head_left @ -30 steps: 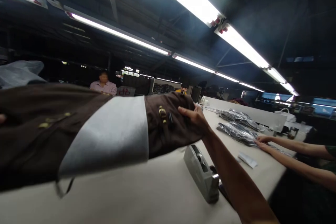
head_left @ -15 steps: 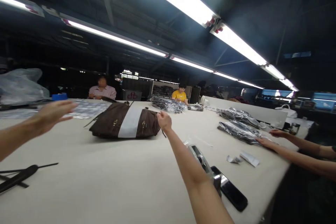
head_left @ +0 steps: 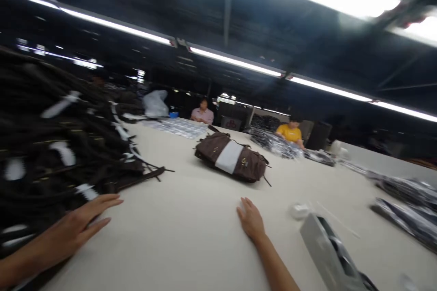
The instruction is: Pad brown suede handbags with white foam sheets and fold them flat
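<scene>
Dark brown bag pile [head_left: 51, 145], white bands, heaped at table's left edge, blurred; apparently strapped.

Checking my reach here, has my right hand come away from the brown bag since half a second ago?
Yes. The right hand now lies flat on the table, pulled back toward the near edge, clear of the brown bag it was touching before.

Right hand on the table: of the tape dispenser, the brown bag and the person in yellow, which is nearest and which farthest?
From the right hand:
1. Tape dispenser, just to its right, near the table edge.
2. Brown bag, ahead, mid-table.
3. Person in yellow, at the far side.
</scene>
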The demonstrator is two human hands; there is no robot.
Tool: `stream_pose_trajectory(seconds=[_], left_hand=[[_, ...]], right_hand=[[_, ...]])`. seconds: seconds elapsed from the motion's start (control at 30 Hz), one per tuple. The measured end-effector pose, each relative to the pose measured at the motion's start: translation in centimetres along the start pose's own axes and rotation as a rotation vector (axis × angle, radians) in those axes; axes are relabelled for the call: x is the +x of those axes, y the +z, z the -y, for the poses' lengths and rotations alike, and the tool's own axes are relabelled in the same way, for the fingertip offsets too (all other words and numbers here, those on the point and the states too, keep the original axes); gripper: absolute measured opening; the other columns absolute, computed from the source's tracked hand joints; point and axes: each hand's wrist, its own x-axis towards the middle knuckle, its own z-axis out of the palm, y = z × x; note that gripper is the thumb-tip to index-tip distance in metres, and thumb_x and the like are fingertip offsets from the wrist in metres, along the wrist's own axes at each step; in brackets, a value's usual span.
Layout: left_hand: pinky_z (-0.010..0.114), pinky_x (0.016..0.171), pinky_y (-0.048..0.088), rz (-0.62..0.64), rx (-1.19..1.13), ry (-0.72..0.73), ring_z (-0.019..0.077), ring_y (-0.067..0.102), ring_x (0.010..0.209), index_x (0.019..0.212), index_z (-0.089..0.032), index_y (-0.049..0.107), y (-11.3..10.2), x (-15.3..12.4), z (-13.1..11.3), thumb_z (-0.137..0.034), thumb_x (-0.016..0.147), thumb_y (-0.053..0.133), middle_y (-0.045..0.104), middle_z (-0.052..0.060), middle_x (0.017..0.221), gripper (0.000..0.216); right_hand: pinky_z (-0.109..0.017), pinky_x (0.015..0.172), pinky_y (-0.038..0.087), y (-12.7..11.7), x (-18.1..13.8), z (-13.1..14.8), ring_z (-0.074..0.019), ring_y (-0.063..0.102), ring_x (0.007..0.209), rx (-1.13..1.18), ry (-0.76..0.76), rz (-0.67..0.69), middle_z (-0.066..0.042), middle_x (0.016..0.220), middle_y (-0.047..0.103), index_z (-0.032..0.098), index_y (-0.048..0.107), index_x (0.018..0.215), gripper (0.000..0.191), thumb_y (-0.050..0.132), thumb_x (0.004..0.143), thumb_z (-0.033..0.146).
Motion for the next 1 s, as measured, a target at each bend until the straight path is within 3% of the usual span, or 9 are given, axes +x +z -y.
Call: stream_pose_trajectory(seconds=[0.1,0.17,0.27,0.37,0.43,0.5,0.7,0.83,1.0], left_hand=[[0.037,0.114,0.044,-0.008,0.007,-0.085,0.0248,0.056,0.129,0.125,-0.043,0.065,-6.7,-3.1,-0.3,-0.056,0.084,0.041,0.058,-0.005,0.140,0.049],[0.034,0.118,0.039,-0.133,0.103,-0.119,0.0227,0.054,0.131,0.127,-0.038,0.064,-10.6,-4.2,0.7,-0.054,0.087,0.040,0.055,-0.002,0.143,0.049],[0.037,0.122,0.031,-0.348,0.275,-0.194,0.0255,0.048,0.135,0.128,-0.023,0.062,-15.3,-5.4,4.3,-0.053,0.088,0.034,0.050,0.009,0.144,0.057],[0.051,0.118,0.034,-0.397,0.322,-0.312,0.0367,0.049,0.130,0.123,-0.009,0.062,-18.1,-6.3,8.5,-0.053,0.084,0.032,0.052,0.022,0.136,0.066],[0.056,0.109,0.043,-0.345,0.298,-0.357,0.0393,0.057,0.118,0.114,-0.009,0.065,-18.4,-6.9,10.3,-0.056,0.079,0.035,0.061,0.023,0.122,0.066],[0.053,0.107,0.046,-0.265,0.252,-0.338,0.0357,0.062,0.112,0.108,-0.015,0.067,-17.5,-7.7,10.5,-0.058,0.077,0.038,0.066,0.018,0.114,0.060],[0.036,0.123,0.029,-0.180,0.206,-0.147,0.0219,0.047,0.134,0.124,-0.024,0.061,-13.8,-7.7,6.2,-0.059,0.087,0.036,0.053,0.006,0.141,0.057],[0.043,0.121,0.033,-0.177,0.288,-0.150,0.0263,0.043,0.137,0.133,-0.019,0.056,-13.9,-3.7,6.3,-0.055,0.088,0.037,0.046,0.011,0.147,0.061],[0.053,0.118,0.033,-0.208,0.414,-0.204,0.0339,0.038,0.140,0.136,-0.007,0.050,-17.4,3.6,10.4,-0.044,0.086,0.042,0.042,0.021,0.148,0.062]], right_hand=[[-0.039,0.118,0.034,1.8,0.3,-1.7,-0.0264,0.046,0.138,-0.057,-0.053,-0.005,-0.017,0.146,0.052,0.004,0.054,0.140,0.059,0.032,0.097,0.038],[-0.040,0.119,0.033,3.1,0.5,-2.6,-0.0264,0.047,0.138,-0.084,-0.084,-0.004,-0.015,0.145,0.054,0.005,0.057,0.138,0.059,0.030,0.096,0.038],[-0.038,0.118,0.034,3.7,-0.5,-2.5,-0.0258,0.048,0.138,-0.119,-0.091,0.011,-0.014,0.144,0.055,0.007,0.061,0.134,0.059,0.028,0.096,0.038],[-0.037,0.118,0.036,2.9,-2.4,-0.6,-0.0250,0.050,0.136,-0.157,-0.083,0.011,-0.015,0.143,0.056,0.006,0.062,0.133,0.058,0.026,0.097,0.034],[-0.037,0.117,0.036,2.1,-3.7,1.1,-0.0249,0.050,0.135,-0.171,-0.071,0.004,-0.016,0.142,0.056,0.005,0.062,0.132,0.056,0.025,0.097,0.030],[-0.037,0.117,0.036,1.4,-4.8,2.7,-0.0246,0.051,0.135,-0.175,-0.052,0.006,-0.015,0.143,0.056,0.006,0.062,0.132,0.054,0.026,0.098,0.027],[-0.036,0.118,0.035,0.9,-6.6,4.8,-0.0226,0.050,0.135,-0.164,-0.067,0.030,-0.012,0.144,0.056,0.010,0.061,0.134,0.051,0.029,0.096,0.024],[-0.039,0.117,0.038,1.7,-7.3,4.7,-0.0243,0.052,0.134,-0.114,-0.084,-0.018,-0.012,0.142,0.057,0.008,0.063,0.132,0.053,0.030,0.095,0.026],[-0.037,0.109,0.049,3.8,-9.2,4.0,-0.0247,0.058,0.128,-0.016,-0.157,-0.071,-0.007,0.139,0.060,0.018,0.068,0.129,0.051,0.036,0.094,0.036]])
